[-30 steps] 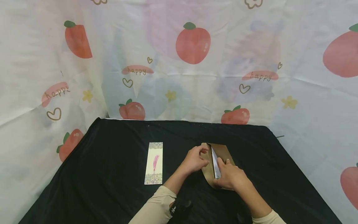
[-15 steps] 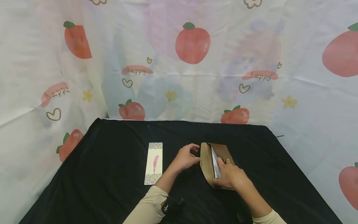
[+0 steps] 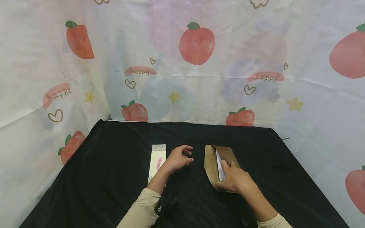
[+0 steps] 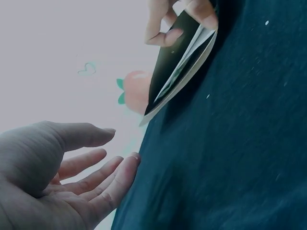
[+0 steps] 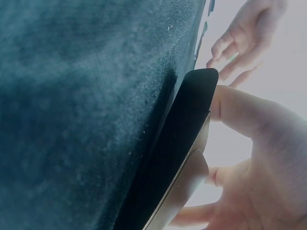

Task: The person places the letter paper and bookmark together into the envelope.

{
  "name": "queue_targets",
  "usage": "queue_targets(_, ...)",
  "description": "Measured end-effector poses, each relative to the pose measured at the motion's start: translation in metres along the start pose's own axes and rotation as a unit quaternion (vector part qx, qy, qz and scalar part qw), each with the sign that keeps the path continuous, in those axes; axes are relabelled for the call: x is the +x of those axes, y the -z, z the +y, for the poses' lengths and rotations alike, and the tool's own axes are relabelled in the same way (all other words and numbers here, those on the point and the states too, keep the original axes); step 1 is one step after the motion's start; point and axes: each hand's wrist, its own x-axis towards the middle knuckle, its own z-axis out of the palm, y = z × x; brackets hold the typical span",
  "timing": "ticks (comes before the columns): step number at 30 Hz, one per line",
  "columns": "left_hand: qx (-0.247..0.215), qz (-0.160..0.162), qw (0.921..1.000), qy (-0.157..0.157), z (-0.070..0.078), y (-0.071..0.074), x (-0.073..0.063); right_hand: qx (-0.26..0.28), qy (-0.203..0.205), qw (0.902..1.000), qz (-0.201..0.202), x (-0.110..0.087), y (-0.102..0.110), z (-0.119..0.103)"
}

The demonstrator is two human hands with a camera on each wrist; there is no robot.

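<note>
Left grip [image 3: 177, 159]: fingers apart, unloaded. The tasselled bookmark [image 3: 155, 160] lies just left of it, long axis fore-and-aft, nearer this hand. Right grip [image 3: 234, 177]: clamped on the kraft envelope [image 3: 211, 163], under its fingertips.

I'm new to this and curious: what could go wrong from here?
The paper might crease, as the right hand rests right beside it on the open envelope. The left arm partly covers the card in the head view, so it might brush it aside.
</note>
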Motion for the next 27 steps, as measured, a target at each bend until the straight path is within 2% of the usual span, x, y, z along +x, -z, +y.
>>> queue_targets(9,-0.031,0.021,0.9992,0.011,-0.005,0.03,-0.004,0.004,-0.001,1.0,-0.003,0.0,-0.001,-0.001)
queue_targets(18,-0.052,0.023,0.9979,0.03,-0.012,0.068,-0.011,0.005,-0.001,1.0,-0.007,0.0,-0.002,-0.002)
queue_targets(23,-0.047,0.051,0.9968,0.04,-0.018,0.088,-0.015,0.0,0.003,1.0,-0.001,0.0,-0.001,-0.001)
queue_targets(27,-0.035,0.062,0.9963,0.049,-0.024,0.101,-0.018,-0.001,0.002,1.0,-0.002,0.0,-0.001,0.0)
